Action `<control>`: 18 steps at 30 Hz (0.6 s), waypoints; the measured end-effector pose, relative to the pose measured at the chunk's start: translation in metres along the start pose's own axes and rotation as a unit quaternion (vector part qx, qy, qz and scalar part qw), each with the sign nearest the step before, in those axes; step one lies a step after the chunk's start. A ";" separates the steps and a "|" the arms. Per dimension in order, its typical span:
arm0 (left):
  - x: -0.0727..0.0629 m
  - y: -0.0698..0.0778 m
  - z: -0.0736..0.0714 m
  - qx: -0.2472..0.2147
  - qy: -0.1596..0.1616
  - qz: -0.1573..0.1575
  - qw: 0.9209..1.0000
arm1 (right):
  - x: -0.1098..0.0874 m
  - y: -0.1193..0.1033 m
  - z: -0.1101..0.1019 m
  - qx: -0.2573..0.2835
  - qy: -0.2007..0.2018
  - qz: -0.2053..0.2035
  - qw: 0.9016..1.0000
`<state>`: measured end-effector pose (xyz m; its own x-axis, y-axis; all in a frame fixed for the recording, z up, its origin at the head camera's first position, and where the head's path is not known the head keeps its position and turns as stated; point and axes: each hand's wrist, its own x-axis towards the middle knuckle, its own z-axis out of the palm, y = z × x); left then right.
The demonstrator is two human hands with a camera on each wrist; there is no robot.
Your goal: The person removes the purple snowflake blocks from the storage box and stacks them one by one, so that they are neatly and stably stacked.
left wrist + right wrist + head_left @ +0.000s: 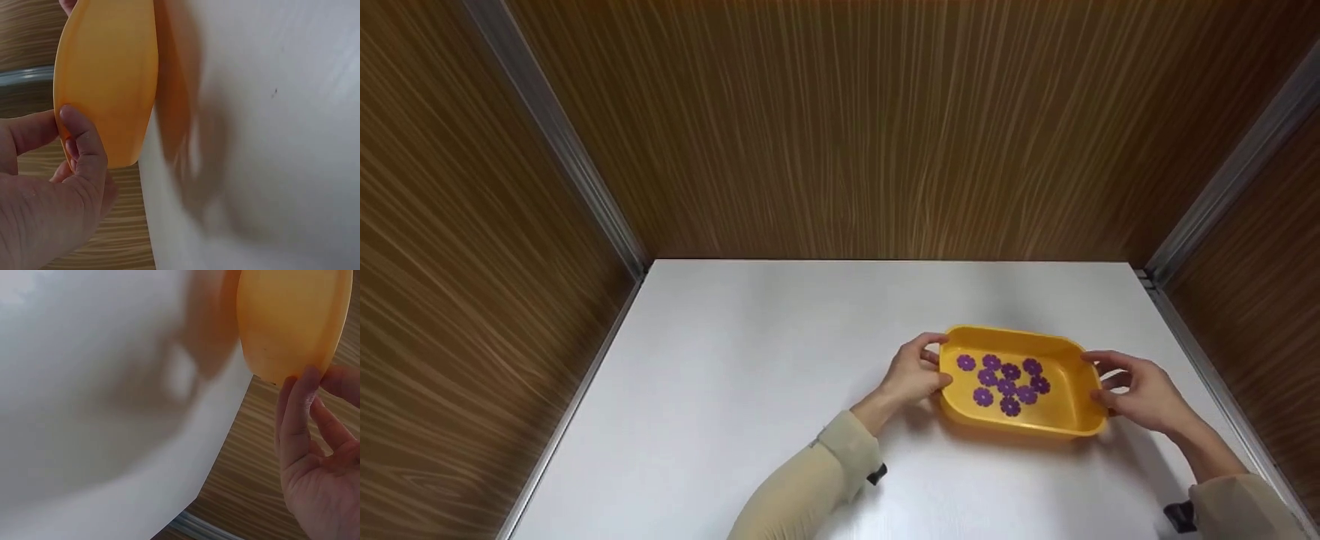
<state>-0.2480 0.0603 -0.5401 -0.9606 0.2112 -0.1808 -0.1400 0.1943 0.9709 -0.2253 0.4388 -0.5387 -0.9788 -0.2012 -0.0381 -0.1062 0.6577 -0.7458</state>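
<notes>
The tray (1061, 403), yellow in colour, is in the lower right part of the head frame, over the white desk (750, 360), with its shadow falling beside it; whether its base touches the desk, I cannot tell. It is a little tilted in the frame, its right end being lower than the left. The left hand (913, 373) pinches the left end of the tray between thumb and fingers, and the right hand (1144, 394) pinches the right end in the same way; both wrist views show the fingers bent at the wall. Inside the tray lie ten purple flowers (1006, 386), grouped at the left and middle of its floor, some of them touching. Beige sleeves (802, 487) enter from the bottom of the frame, with a black strap (877, 474) near the left cuff. Brown panels (840, 127) fill the top and both sides, and metal strips (555, 135) run along the corners.
</notes>
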 end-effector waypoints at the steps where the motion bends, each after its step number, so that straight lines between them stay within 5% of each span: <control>1: 0.000 0.000 -0.003 -0.001 0.000 0.002 1.000 | 0.001 -0.002 0.002 0.000 0.002 -0.001 1.000; 18: -0.014 -0.015 -0.052 -0.033 0.014 -0.005 0.999 | 0.015 -0.025 0.042 0.031 0.005 -0.036 0.999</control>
<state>-0.2454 0.0044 -0.5436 -0.9651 0.1830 -0.1872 -0.1646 0.1316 0.9775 -0.2299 0.3891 -0.5487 -0.9707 -0.2391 0.0237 -0.1659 0.5955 -0.7861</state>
